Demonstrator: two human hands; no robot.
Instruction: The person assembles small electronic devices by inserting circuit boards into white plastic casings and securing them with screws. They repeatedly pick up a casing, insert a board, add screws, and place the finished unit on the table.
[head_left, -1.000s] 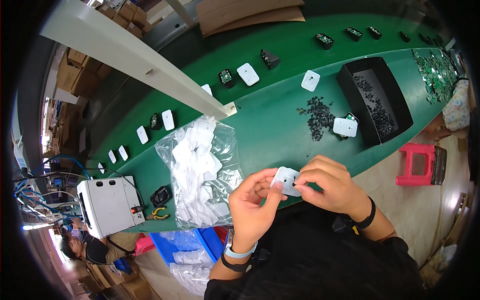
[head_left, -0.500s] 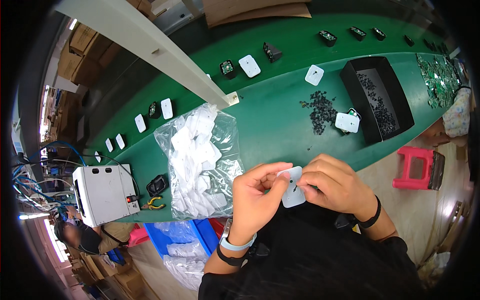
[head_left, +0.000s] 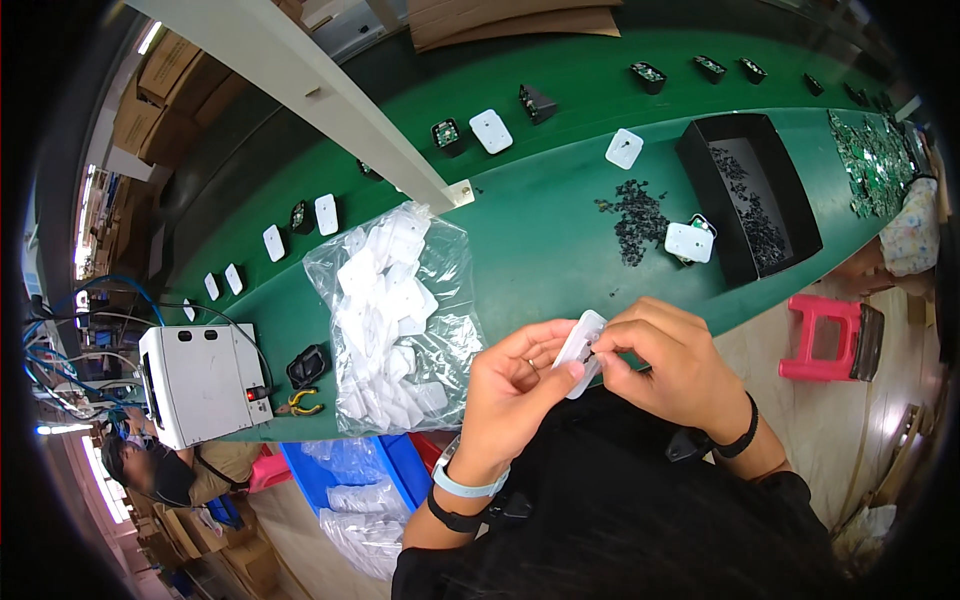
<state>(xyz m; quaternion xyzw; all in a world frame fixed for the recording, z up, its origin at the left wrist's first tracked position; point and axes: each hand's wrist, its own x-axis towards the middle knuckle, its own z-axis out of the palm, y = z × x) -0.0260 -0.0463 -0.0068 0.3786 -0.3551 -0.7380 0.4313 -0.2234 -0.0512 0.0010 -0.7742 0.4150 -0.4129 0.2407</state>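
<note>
My left hand (head_left: 515, 395) grips a white plastic cover (head_left: 573, 350) by its edge, thumb on the near face and fingers behind. The cover is tilted so that its inner side faces my right hand (head_left: 660, 355). Thumb and forefinger of that hand pinch at the cover's inner side, where a small black part shows at the fingertips; its shape is mostly hidden. Both hands are above the table's near edge. Left of them, a clear plastic bag (head_left: 455, 300) holds a heap of white covers (head_left: 385, 290).
Loose black parts (head_left: 638, 215) lie beside a black open box (head_left: 690, 150). A white cover with a circuit board (head_left: 690, 243) rests between them. Housings and covers line the green belt (head_left: 580, 90). Pliers (head_left: 303, 402) and a white machine (head_left: 205, 380) stand left; a pink stool (head_left: 825, 340) stands right.
The white cover has been turned from nearly face-on to a steep tilt and raised slightly. My right fingers have moved with it, still at its inner side.
</note>
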